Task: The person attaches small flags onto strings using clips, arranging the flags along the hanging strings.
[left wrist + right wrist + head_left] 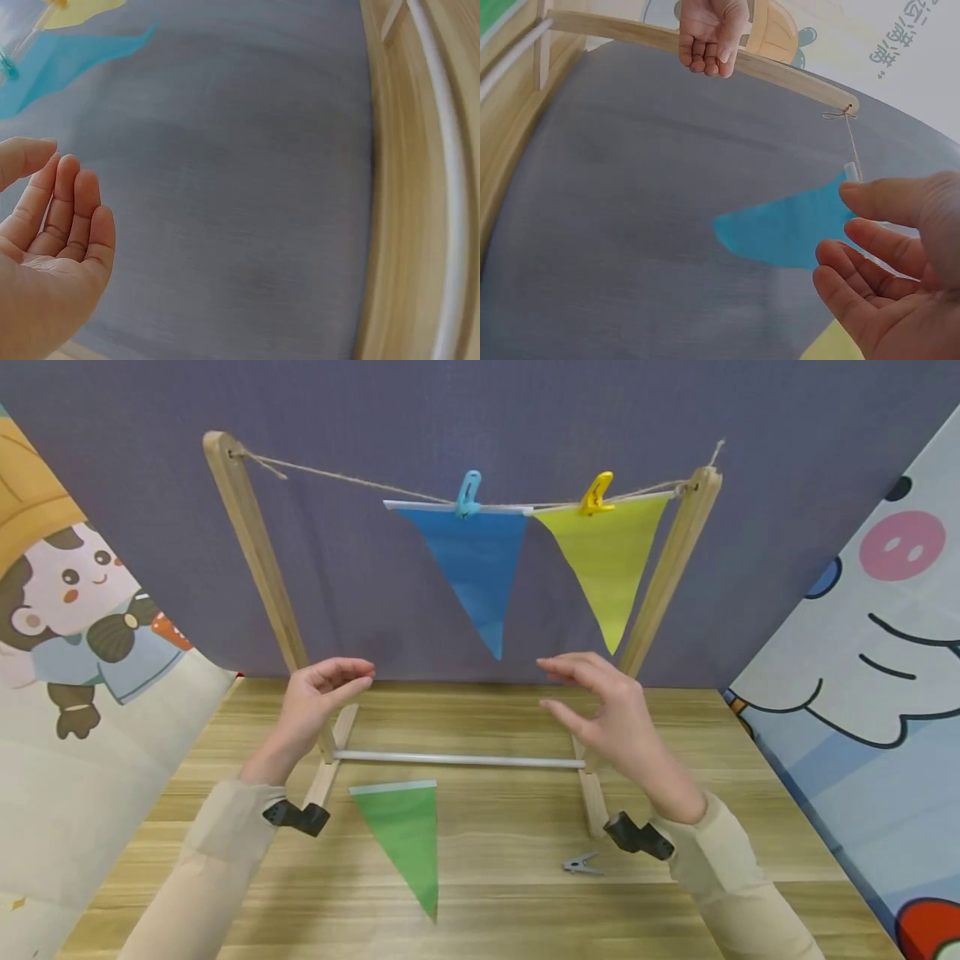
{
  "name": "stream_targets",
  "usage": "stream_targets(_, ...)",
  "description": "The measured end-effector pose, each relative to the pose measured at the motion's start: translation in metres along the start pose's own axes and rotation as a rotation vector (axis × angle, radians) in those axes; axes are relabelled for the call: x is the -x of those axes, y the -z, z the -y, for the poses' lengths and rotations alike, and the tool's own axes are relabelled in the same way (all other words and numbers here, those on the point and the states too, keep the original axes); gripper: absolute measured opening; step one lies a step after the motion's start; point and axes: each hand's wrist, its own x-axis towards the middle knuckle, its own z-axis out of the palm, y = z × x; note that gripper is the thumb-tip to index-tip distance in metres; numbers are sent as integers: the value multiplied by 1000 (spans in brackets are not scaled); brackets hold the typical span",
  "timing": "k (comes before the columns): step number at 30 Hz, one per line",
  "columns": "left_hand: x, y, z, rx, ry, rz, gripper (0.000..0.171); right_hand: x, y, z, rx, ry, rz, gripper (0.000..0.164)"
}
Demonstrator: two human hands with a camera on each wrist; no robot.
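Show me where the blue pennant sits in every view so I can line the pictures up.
Head: the blue pennant hangs at upper middle.
Left wrist: blue pennant at upper left, cut off by the edge.
Right wrist: blue pennant right of centre, partly behind the right hand.
Shared landmark: the yellow pennant, next to it in all three.
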Motion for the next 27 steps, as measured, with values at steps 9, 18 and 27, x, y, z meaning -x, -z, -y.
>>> stream_targets(9, 19, 4, 24, -15, 29, -13, 20, 24, -11, -5, -14, -16, 4, 43)
stream_targets(18, 43, 3, 54, -42, 155, -29, 16, 59, -21, -9, -55, -70, 1, 43)
stream_targets(27, 59, 7, 83, -124, 287, -42, 26, 99, -34, -17, -79, -124, 25, 44)
